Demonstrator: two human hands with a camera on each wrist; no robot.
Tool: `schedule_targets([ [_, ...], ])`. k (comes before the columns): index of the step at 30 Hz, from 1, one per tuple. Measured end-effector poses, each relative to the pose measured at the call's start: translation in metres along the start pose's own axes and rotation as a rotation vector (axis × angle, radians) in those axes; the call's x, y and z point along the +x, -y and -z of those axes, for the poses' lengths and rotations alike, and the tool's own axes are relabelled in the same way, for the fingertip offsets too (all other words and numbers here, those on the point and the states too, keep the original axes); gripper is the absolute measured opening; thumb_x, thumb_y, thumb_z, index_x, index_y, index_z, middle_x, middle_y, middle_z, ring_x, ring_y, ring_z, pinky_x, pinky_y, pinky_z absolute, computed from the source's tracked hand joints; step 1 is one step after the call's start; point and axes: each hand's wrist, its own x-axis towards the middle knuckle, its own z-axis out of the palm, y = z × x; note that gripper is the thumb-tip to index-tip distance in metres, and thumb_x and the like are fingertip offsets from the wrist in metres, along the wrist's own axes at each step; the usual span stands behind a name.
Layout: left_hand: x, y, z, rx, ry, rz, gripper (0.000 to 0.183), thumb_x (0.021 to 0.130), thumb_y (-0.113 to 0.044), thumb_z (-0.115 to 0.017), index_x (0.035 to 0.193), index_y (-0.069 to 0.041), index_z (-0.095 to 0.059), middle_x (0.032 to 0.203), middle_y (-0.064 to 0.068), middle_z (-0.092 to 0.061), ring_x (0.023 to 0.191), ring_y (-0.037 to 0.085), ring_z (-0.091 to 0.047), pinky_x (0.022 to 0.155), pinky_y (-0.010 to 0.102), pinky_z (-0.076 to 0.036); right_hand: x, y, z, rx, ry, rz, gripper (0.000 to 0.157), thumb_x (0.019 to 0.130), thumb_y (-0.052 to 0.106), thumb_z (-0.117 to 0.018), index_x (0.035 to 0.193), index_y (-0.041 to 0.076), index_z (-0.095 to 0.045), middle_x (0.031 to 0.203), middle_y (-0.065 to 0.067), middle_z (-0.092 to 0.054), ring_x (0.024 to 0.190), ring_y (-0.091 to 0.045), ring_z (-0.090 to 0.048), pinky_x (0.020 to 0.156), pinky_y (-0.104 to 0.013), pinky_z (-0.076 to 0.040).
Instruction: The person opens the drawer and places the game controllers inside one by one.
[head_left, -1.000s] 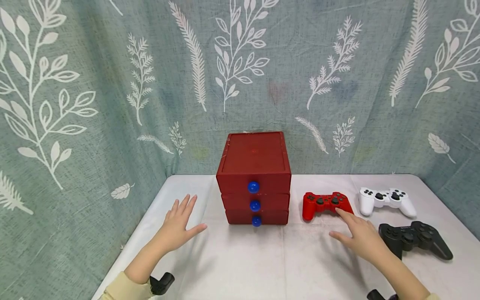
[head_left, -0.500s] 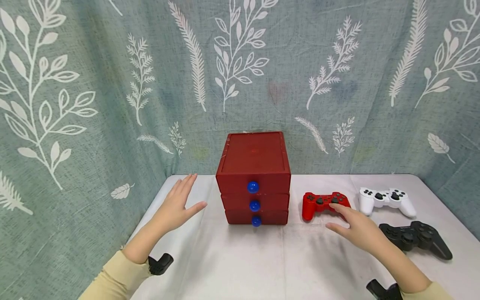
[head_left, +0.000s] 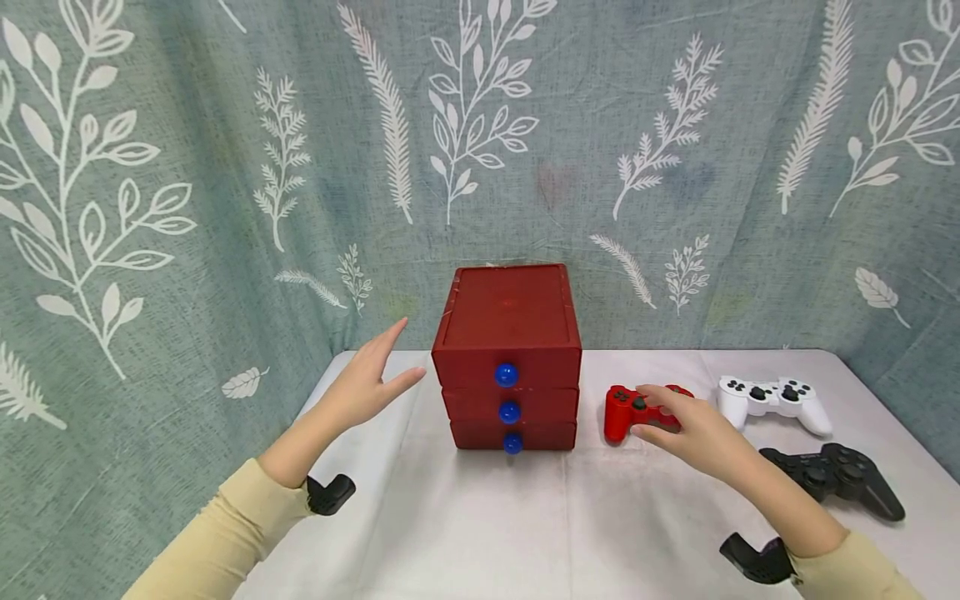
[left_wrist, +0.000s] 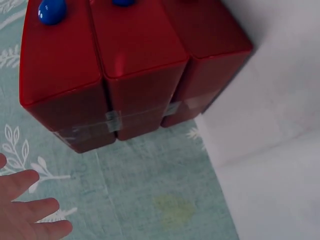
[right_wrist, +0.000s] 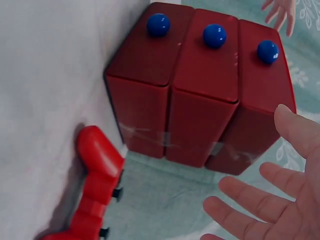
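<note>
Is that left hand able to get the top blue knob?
Probably yes: the left hand, its grip open, hovers left of the red drawers, and nothing blocks the front of the top blue knob.

You can read no text, label, brand or number in any view. In your head view, the glossy red plastic game controller [head_left: 618, 414], the white plastic game controller [head_left: 775, 402] and the black plastic game controller [head_left: 835, 472] appear too small for any lettering on them to be made out.
</note>
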Motion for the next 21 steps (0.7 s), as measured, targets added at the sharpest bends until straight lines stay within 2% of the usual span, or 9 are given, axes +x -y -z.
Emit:
schedule_targets([
  [6, 0.012, -0.003, 0.004, -0.054, 0.041, 0.038, 0.08, 0.089, -0.053, -0.048, 0.149, -0.015, -0.01, 0.148, 0.013, -0.027, 0.133, 0.036, -0.027, 0.098, 0.057, -0.03, 0.01, 0.011, 0.003, 0.016, 0.034, 0.024, 0.055, 0.082, 0.03, -0.068, 0.128, 0.003, -0.05, 0.109, -0.014, -0.063, 0.1, -0.03, -0.059, 0.078, -0.043, -0.049],
  [15, 0.027, -0.012, 0.01, -0.129, 0.062, 0.031, 0.08, 0.089, -0.052, -0.048, 0.149, -0.016, -0.008, 0.148, 0.013, -0.027, 0.133, 0.032, -0.029, 0.096, 0.052, -0.036, 0.023, 0.028, 0.007, 0.024, 0.026, 0.064, 0.051, 0.083, 0.031, -0.067, 0.126, 0.007, -0.052, 0.106, -0.007, -0.064, 0.094, -0.023, -0.061, 0.076, -0.038, -0.048],
  [21, 0.035, -0.018, 0.012, -0.112, 0.078, 0.038, 0.082, 0.088, -0.056, -0.047, 0.149, -0.017, -0.007, 0.148, 0.011, -0.027, 0.134, 0.032, -0.028, 0.101, 0.053, -0.029, 0.029, 0.041, 0.007, 0.046, 0.032, 0.074, 0.049, 0.083, 0.028, -0.067, 0.125, 0.008, -0.053, 0.107, -0.008, -0.064, 0.094, -0.023, -0.06, 0.075, -0.039, -0.048],
])
